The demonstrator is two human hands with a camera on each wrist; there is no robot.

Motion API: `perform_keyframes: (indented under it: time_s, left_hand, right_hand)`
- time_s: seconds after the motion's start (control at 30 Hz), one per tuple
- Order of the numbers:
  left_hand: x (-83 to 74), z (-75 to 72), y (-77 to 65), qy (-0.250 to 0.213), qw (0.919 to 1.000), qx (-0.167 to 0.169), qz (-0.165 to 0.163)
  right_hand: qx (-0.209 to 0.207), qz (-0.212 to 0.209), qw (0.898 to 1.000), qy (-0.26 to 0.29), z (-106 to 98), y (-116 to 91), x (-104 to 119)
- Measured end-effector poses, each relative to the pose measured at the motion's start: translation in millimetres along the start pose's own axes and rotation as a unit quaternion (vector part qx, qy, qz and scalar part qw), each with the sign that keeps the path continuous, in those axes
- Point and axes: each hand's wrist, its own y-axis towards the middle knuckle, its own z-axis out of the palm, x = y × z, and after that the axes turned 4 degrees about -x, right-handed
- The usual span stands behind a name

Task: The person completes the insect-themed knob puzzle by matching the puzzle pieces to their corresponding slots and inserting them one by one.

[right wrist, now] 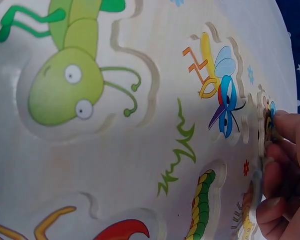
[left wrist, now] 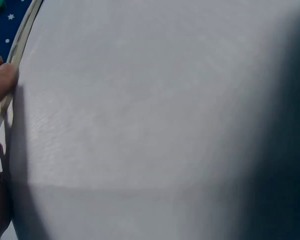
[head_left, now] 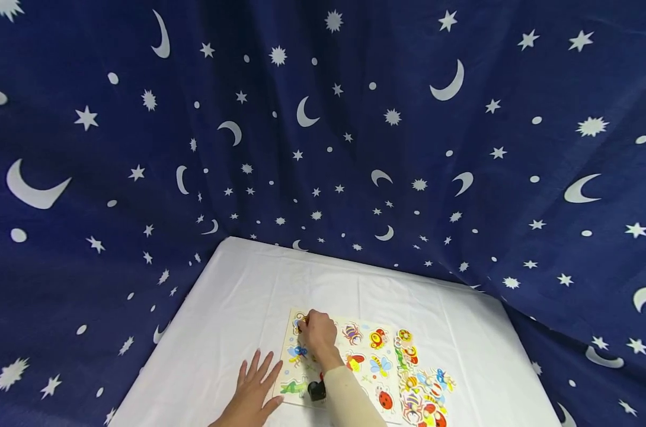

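Observation:
A wooden insect puzzle board [head_left: 368, 370] lies on the table, with printed bugs in shallow recesses. Over its far left corner is my right hand [head_left: 319, 333], fingers curled, pinching a small insect puzzle piece [right wrist: 268, 117] with a bit of blue on it. That piece is mostly hidden behind the fingers. Just left of the board, my left hand [head_left: 252, 391] rests on the white cloth with its fingers spread. A green grasshopper [right wrist: 70, 87] and a blue-headed mosquito [right wrist: 224, 95] show in the board's recesses near my right hand.
Loose insect puzzle pieces [head_left: 421, 397] lie in an overlapping heap along the board's right side. A white cloth [head_left: 237, 284] covers the table. Dark blue curtains [head_left: 355, 148] with moons and stars hang around it. The right forearm's pale sleeve [head_left: 352, 397] crosses the board.

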Motion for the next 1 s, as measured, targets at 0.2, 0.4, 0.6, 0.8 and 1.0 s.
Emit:
perform_keyframes:
  time_s: [0.2, 0.4, 0.6, 0.8, 1.0]
  left_hand:
    - [0.5, -6.3, 2.6, -0.022, 0.9988, -0.015, 0.042]
    - [-1.4, -9.0, 2.2, 0.0, 0.9987, -0.014, 0.049]
    - [-0.9, -7.0, 0.4, 0.026, 0.9978, -0.031, 0.052]
    - [-3.4, -7.8, -1.4, 0.022, 0.9976, -0.039, 0.053]
    - [-3.4, -7.8, -1.6, 0.03, 0.9972, -0.04, 0.056]
  right_hand:
    - [-0.01, -0.011, 1.0, -0.001, -1, 3, -2]
    - [0.002, -0.008, 1.0, -0.016, 1, 5, 1]
    - [-0.015, -0.008, 0.999, -0.027, 2, 6, 3]
    - [-0.008, 0.008, 0.999, -0.037, 5, 5, 6]
    - [-0.012, 0.012, 0.998, -0.055, 6, 4, 10]
